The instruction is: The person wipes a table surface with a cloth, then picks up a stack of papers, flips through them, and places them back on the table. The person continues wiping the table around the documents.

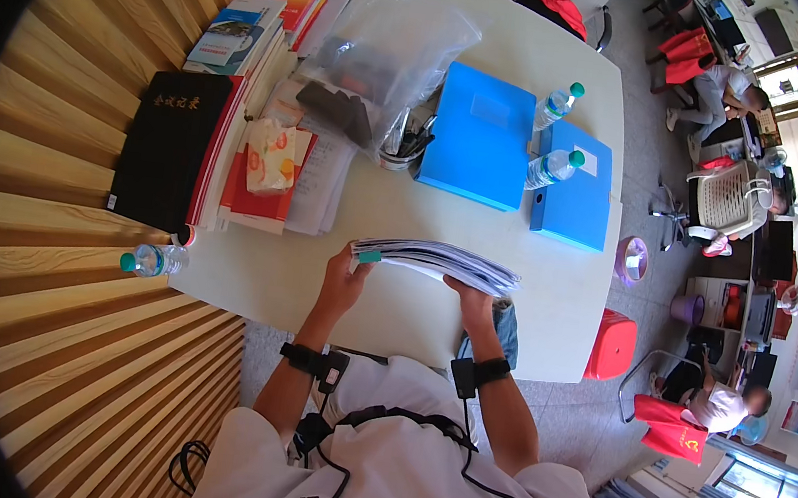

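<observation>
Between both hands I hold a thick stack of papers (442,260), bowed upward in the middle. My left hand (346,276) grips its left end, beside a small green tab (369,256). My right hand (470,303) grips the right end, fingers under the sheets. The stack is over the near part of the pale table (403,209). Close to my right forearm, a piece of blue denim-like cloth (505,338) lies at the table's front edge. Beyond the stack is a blue file box (482,137), with a second blue file box (575,184) to its right.
Two water bottles (552,169) rest by the file boxes. A pen holder (403,148), a clear plastic bag (392,49), a tissue pack (271,158) and a black folder (171,145) occupy the left and back. A red stool (611,345) stands right. Several people sit at far desks.
</observation>
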The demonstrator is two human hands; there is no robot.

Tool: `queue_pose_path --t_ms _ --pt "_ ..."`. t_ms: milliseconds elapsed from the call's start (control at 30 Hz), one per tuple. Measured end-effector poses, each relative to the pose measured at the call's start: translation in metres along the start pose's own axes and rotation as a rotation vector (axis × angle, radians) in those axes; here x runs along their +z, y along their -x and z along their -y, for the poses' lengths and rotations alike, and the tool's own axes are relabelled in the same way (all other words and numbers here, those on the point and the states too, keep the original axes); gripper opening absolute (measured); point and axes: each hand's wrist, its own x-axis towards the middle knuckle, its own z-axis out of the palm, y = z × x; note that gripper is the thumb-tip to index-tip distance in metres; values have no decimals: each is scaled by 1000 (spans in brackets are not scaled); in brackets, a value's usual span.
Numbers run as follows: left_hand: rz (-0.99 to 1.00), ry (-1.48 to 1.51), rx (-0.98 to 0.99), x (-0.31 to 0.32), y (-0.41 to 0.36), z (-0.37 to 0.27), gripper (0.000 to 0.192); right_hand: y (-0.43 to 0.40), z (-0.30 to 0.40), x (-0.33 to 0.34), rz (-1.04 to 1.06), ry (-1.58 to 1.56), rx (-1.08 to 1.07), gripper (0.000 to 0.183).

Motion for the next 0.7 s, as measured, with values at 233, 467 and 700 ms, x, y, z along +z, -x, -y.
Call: queue_pose_path --t_ms 233,467,700 --pt "0 -3 23 0 2 2 27 3 1 3 -20 -35 27 27" --pt "9 25 56 1 -4 -5 35 3 -2 6 -31 -131 43 32" --pt "95 15 -50 -4 -16 10 41 -2 0 11 -43 -182 -22 35"
